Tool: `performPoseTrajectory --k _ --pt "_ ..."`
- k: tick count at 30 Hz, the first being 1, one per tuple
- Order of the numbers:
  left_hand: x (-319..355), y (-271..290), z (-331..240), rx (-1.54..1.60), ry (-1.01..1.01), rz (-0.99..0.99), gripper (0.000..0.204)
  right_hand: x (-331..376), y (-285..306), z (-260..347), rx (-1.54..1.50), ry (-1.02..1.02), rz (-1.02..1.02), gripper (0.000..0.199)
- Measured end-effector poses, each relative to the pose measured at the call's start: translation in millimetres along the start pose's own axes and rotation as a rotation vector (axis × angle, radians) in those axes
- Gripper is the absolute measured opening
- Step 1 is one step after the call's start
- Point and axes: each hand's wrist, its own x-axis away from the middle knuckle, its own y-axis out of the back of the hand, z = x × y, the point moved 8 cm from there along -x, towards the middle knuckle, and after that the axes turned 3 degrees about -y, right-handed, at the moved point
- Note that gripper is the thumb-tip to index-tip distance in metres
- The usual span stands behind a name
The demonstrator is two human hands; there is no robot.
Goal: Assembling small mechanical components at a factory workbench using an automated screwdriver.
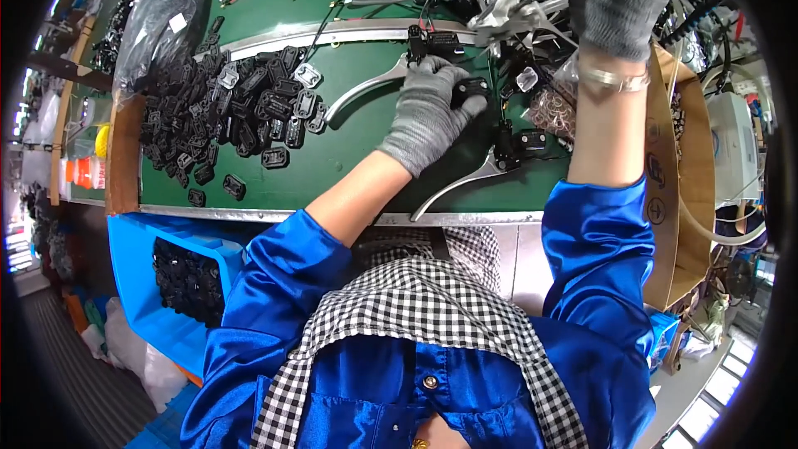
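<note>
The left hand, in a grey knit glove, has its grip closed on a small black plastic clamp piece over the green counter. A silver metal lever lies at its nine o'clock. The gloved right hand reaches into the tangled levers at twelve o'clock; its grip cannot be told.

Bright, even overhead light fills the middle of the frame, with glare on the blue satin sleeves and the silver levers. Shadows under the forearms are soft. Fisheye bending curves the bench edge; a black vignette rings the corners, and the upper right is slightly blurred.
</note>
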Motion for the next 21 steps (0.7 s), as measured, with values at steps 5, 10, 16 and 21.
performPoseTrajectory --k 5,10,16,21 --pt "-19.5 40.0 3.4 -0.159 0.028 -0.176 0.053 -26.3 12.3 -16.6 0.025 0.004 -0.186 0.038" --pt "-54.1 24.1 43.6 -0.096 0.035 -0.023 0.051 -32.3 -9.7 -34.6 0.037 0.072 0.005 0.033" --pt "-51.1 9.1 48.5 -0.143 0.093 0.043 0.051 -23.2 -13.0 -49.2 0.043 0.053 -0.005 0.033" --pt "-52.7 10.7 48.1 -0.191 0.098 0.032 0.052 -16.8 -16.1 -54.8 0.043 0.038 0.008 0.033"
